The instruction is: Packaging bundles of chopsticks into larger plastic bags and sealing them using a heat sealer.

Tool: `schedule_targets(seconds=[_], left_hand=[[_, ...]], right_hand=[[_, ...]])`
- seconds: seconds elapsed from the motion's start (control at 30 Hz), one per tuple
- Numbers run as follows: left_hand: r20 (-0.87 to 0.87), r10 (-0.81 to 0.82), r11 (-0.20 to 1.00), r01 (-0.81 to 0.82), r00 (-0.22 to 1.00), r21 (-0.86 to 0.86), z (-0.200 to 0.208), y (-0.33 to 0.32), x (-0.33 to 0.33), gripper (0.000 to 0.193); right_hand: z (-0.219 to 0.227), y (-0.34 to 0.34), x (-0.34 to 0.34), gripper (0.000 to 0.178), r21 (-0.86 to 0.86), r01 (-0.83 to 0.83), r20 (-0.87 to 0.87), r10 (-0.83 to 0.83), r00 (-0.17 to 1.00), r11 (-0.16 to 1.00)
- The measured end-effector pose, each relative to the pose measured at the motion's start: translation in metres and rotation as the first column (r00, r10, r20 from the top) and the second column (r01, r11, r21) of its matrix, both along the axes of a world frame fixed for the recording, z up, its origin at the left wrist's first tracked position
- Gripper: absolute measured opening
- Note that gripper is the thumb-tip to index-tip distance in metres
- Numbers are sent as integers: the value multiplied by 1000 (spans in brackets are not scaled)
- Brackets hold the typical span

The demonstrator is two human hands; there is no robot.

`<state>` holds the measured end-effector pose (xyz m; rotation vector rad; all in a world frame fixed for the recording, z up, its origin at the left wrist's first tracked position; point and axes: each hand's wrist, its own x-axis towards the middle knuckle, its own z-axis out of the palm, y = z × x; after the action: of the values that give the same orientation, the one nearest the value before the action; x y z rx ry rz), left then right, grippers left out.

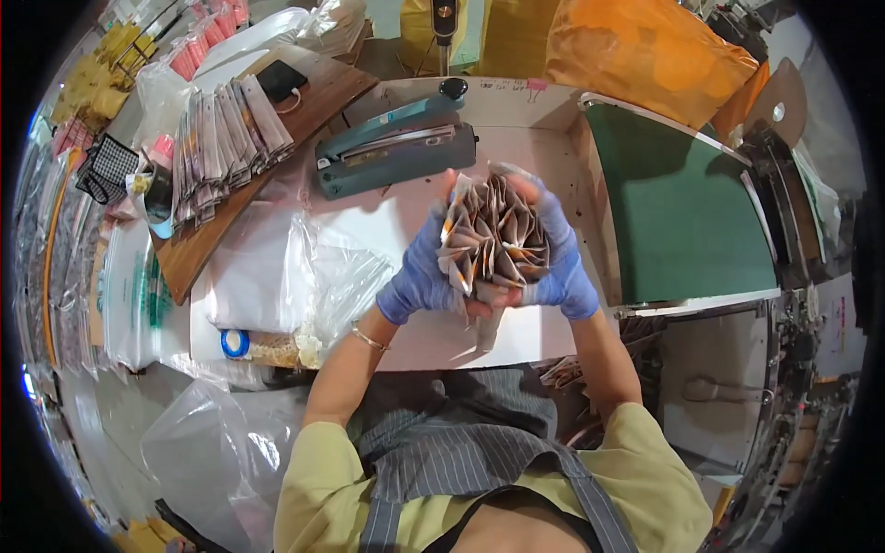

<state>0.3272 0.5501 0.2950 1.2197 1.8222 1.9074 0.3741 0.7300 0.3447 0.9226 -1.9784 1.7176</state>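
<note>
Both my hands wear blue gloves that leave the fingertips bare. Between them, above the white work table [424, 343], is a thick bundle of thin, greyish-brown packets [496, 230] with orange spots, their edges fanned out toward me. My left hand [426, 263] is wrapped round its left side, and my right hand [560, 253] round its right side. Some fingers meet beneath the bundle, where one strip hangs down. Just beyond my left hand stands a grey-green hand sealer [401, 152] with a lever arm and a black knob.
To the left, a slanted wooden board [221, 198] carries a fanned row of similar packets [221, 138] and a black device [280, 81]. Clear plastic bags [258, 267] and a blue tape roll [235, 344] lie nearer. A green panel [682, 203] stands right; an orange sack [645, 55] sits behind.
</note>
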Motion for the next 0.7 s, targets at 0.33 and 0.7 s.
schedule_targets(seconds=[0.33,0.7], left_hand=[[946,-215,975,-3,244,222,-14,-35,87,58],[-734,607,62,-939,304,-338,-101,-163,95,21]], right_hand=[[-31,-44,-1,43,-268,-200,799,333,500,942],[-113,-143,1,29,-286,-405,837,431,335,869]])
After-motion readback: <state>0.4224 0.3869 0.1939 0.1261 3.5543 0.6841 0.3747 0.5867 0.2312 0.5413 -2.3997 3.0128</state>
